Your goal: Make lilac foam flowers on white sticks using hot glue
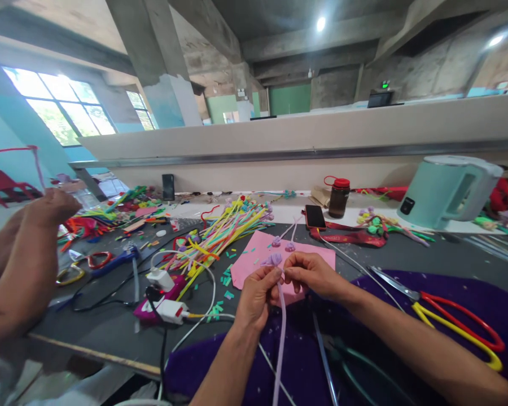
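Note:
A lavender pipe-cleaner flower [273, 259] with a curled head is held upright over a pink sheet [248, 265]. My left hand [254, 299] is closed, pinching it just under the head between thumb and fingers. From the other side my right hand [315, 276] pinches at the same spot, its fingertips meeting those of the left. The long pale stem [281, 338] hangs down from the fingers toward me. Two smaller lavender flowers [289, 246] lie at the far side of the sheet. What exactly sits between the right fingertips is partly hidden.
Large scissors [419, 296] lie at right on dark purple cloth. A bundle of pipe cleaners [232, 225], a glue gun [118, 259] and a power strip with cables [169, 310] are left. Behind stand a bottle [339, 200] and kettle [436, 192]. Another person's hand [59, 208] is far left.

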Demonstrator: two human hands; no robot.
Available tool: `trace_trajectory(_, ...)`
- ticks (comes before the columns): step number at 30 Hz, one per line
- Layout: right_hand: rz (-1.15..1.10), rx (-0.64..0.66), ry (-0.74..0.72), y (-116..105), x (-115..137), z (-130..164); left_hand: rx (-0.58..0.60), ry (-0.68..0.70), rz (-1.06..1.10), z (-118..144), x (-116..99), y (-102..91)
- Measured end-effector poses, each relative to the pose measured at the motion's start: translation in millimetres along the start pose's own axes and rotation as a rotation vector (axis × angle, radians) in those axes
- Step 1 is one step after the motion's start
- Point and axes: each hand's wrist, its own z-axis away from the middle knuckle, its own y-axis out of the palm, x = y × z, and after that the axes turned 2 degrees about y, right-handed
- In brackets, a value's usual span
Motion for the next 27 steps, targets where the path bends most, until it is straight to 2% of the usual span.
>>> trace_trajectory(7,0.127,-0.004,0.054,-5.5,-3.5,-2.5,-0.053,0.066,-0.032,-1.7,-0.8,2.9)
trace_trajectory(11,0.274,-0.042,0.104,-22.7,0.9,10.1,-0.061,0.041,0.057,-3.4,-5.2,0.5)
trace_trajectory(13,0.433,-0.023,0.147,-35.4,2.1,24.6,-0.061,0.038,0.094,-3.5,-7.1,-0.7)
trace_trajectory(18,1.098,-0.059,0.13,-53.4,-4.9,64.3,-0.04,0.026,0.108,-1.2,-7.4,-1.1)
trace_trajectory(20,1.18,-0.092,0.091,-52.1,-8.7,71.6,-0.032,0.016,0.107,-0.7,-6.4,-0.8)
trace_trajectory(23,0.961,-0.148,0.059,-44.7,-8.7,67.6,-0.016,0.008,0.097,-0.7,-4.6,-0.1)
trace_trajectory(27,0.349,-0.167,0.064,-27.4,-1.1,45.4,0.073,-0.03,0.071,0.4,-1.7,1.2)
